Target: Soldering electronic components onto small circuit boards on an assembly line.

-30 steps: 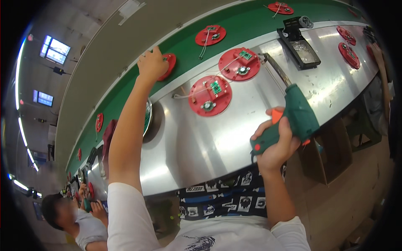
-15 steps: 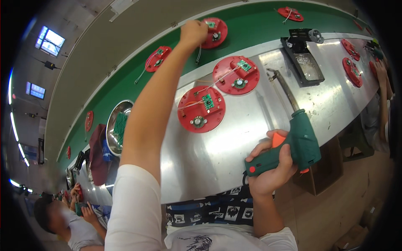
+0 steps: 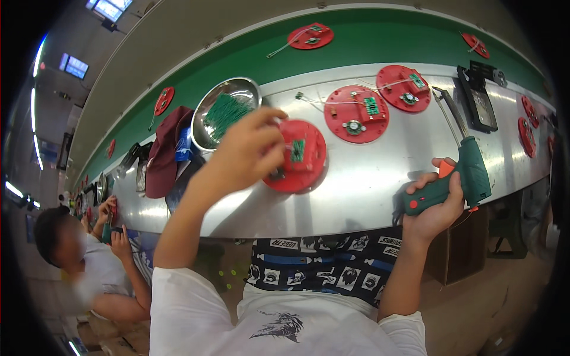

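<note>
The tabletop (image 3: 368, 184) is brushed, shiny metal. The red disc (image 3: 306, 160) looks like matt plastic, the bowl (image 3: 205, 127) polished steel, the green soldering gun (image 3: 469, 175) smooth plastic, the maroon cap (image 3: 163, 154) soft cloth.

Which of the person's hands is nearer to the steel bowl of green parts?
Left. The left hand grips a red disc right beside the steel bowl. The right hand holds a green soldering gun far off to the bowl's right.

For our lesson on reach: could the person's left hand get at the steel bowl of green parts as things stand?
Probably yes. The left hand sits right beside the bowl with nothing between them, but it grips a red disc, so it would likely need to put that down first.
</note>
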Tool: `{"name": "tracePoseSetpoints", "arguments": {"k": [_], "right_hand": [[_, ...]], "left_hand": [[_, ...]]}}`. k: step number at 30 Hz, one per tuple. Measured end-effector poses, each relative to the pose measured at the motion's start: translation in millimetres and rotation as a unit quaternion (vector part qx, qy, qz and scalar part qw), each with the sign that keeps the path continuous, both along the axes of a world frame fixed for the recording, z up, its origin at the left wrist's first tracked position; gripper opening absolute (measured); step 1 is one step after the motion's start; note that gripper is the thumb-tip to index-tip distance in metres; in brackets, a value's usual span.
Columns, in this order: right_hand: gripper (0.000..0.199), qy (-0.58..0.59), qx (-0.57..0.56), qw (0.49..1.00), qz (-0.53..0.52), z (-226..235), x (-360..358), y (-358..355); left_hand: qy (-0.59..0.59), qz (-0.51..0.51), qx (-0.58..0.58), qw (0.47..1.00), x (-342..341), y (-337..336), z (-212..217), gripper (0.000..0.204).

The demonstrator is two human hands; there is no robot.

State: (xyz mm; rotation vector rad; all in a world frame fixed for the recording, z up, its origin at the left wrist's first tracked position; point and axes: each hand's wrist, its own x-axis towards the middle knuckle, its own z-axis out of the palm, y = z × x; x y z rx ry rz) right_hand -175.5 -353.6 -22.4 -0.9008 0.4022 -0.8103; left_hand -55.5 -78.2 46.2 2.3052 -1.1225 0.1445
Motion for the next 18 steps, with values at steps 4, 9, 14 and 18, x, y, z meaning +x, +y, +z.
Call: {"name": "tracePoseSetpoints", "arguments": {"k": [4, 9, 14, 18], "right_hand": [[0.034, 0.013, 0.002, 1.0, -0.001, 4, 1, 5], [0.035, 0.023, -0.002, 1.0, 0.019, 5, -2, 2], [0.035, 0.05, -0.03, 0.998, -0.014, 7, 3, 9], [0.035, 0.062, -0.044, 0.997, -0.011, 7, 4, 11]], "left_hand": [[-0.056, 0.023, 0.023, 0.998, -28, 19, -26, 0.011], [-0.043, 0.135, -0.071, 0.987, 4, 46, -10, 0.011], [-0.059, 0.229, 0.054, 0.97, 60, 78, -32, 0.012], [-0.028, 0.244, 0.008, 0.969, 67, 80, -48, 0.014]]}}
